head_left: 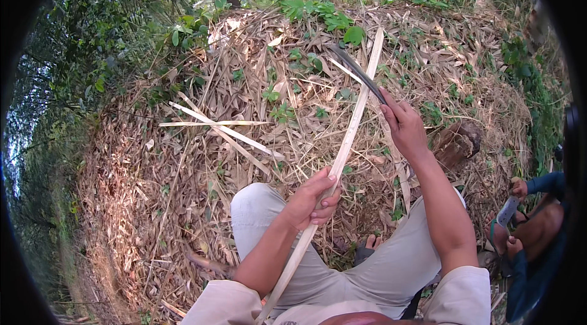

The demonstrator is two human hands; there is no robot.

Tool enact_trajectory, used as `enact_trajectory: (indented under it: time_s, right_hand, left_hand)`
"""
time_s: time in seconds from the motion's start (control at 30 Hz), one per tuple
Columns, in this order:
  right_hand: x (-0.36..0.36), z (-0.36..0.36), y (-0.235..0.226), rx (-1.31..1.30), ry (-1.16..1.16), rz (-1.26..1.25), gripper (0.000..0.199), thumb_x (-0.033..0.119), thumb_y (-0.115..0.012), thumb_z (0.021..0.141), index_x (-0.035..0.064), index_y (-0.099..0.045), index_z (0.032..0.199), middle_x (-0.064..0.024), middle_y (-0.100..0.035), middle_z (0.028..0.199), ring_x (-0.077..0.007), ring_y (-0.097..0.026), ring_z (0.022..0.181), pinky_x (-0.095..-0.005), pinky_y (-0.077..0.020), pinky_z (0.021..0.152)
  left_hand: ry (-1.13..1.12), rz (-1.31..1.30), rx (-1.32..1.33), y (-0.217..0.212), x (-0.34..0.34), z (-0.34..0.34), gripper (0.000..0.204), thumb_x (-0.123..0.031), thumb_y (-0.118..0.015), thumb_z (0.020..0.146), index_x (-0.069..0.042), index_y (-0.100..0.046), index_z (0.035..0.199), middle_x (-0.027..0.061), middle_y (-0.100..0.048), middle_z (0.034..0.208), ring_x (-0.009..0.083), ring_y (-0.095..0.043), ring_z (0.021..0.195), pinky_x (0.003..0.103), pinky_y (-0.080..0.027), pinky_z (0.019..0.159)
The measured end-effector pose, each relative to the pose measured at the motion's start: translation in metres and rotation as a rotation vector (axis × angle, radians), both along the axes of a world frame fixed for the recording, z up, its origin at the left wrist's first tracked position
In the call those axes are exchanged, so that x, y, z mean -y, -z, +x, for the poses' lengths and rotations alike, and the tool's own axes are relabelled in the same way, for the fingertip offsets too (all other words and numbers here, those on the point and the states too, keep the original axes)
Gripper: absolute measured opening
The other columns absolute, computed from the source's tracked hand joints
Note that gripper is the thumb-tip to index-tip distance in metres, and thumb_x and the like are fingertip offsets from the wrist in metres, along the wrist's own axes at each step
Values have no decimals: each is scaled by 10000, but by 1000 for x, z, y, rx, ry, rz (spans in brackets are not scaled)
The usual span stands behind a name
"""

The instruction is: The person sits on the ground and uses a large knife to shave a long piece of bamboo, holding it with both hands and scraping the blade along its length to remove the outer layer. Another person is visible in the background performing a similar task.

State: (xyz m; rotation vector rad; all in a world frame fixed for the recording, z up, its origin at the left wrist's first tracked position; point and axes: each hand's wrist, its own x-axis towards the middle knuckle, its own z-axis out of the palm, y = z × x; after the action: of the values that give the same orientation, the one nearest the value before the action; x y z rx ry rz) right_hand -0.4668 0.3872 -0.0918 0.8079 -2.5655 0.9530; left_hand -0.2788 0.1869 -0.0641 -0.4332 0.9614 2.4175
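Note:
A long, pale wooden strip slants from my lap up and away to the far right of centre. My left hand is closed around its lower part, above my left thigh. In my right hand, the fingers are wrapped round the near end of a knife with a dark, slightly curved blade; its handle is hidden by the fist. The blade crosses the strip near its far end, and a thin pale edge shows along the blade's near side. I cannot tell whether that is a shaving or the blade's bevel.
Several pale strips lie crossed on dry leaves at left. A cut stump stands beyond my right knee. At far right, a person in blue sleeves holds a flat grey object. Bushes and trunks border the ground.

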Motion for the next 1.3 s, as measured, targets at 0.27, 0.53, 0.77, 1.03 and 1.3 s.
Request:
enact_trajectory:
  time_s: [0.27,0.53,0.77,1.03,1.3]
  right_hand:
    - [34,78,-5,-307,-513,185,514,406,-660,899,352,-557,1400,-48,-484,744,-204,-540,530,-345,-473,486]
    - [24,59,-12,-215,-370,155,461,450,-601,938,365,-560,1389,-33,-468,702,-192,-533,463,-325,-454,421]
    - [26,54,-12,-417,-460,144,497,454,-653,877,364,-589,1361,-16,-451,691,-162,-525,474,-330,-430,419]
    - [-11,13,-7,-71,-100,206,448,299,-609,970,292,-547,1414,-79,-495,729,-236,-525,534,-398,-446,498]
    - [4,7,-11,-127,-42,177,425,428,-561,977,369,-547,1398,-75,-498,725,-248,-543,520,-394,-469,486]
  left_hand:
    - [-80,23,81,20,11,0,148,-264,-420,1062,-118,-442,1065,-18,-382,641,51,-283,369,205,-242,307]
    - [-44,2,53,11,1,5,106,-235,-411,1068,-138,-434,1104,-27,-374,640,39,-283,381,200,-224,308]
    - [-130,2,-3,5,0,-3,98,-248,-400,1073,-173,-463,1077,-31,-360,647,39,-267,388,195,-215,312]
    - [-61,56,-8,7,-3,8,105,-234,-419,1068,-135,-452,1064,-22,-366,648,40,-269,383,197,-217,309]
    - [21,-16,23,0,6,21,139,-245,-415,1070,-137,-430,1156,-29,-357,635,43,-266,379,198,-218,308]
